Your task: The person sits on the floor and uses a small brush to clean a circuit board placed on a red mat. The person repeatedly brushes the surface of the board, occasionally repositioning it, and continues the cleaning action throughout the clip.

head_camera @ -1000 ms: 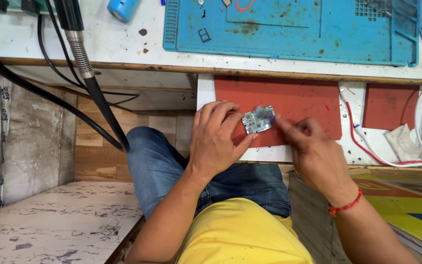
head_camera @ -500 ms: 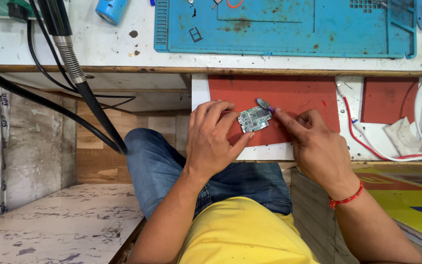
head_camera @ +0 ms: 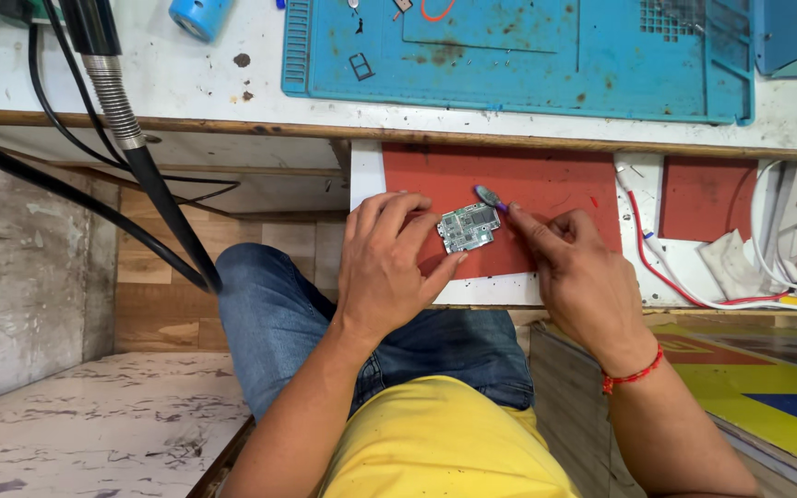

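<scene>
Your left hand (head_camera: 385, 267) pins the small green circuit board (head_camera: 468, 228) flat on the red rubber mat (head_camera: 555, 184), fingers w/ thumb gripping its edges so it can't slide. Your right hand (head_camera: 576, 277) pinches a thin purple-tipped tool (head_camera: 489, 196) at the board's far-right corner.

A small green circuit board (head_camera: 468, 228), roughly rectangular and crowded with silvery shielding cans and tiny components, is held flat and slightly tilted over the red mat (head_camera: 546, 184), near that mat's front edge and towards its left side. It is pinched at its left and lower edges. A slim tool with a purple-grey tip (head_camera: 489, 195) is laid against the board's upper right corner, its tip pointing towards the mat's rear edge.
</scene>
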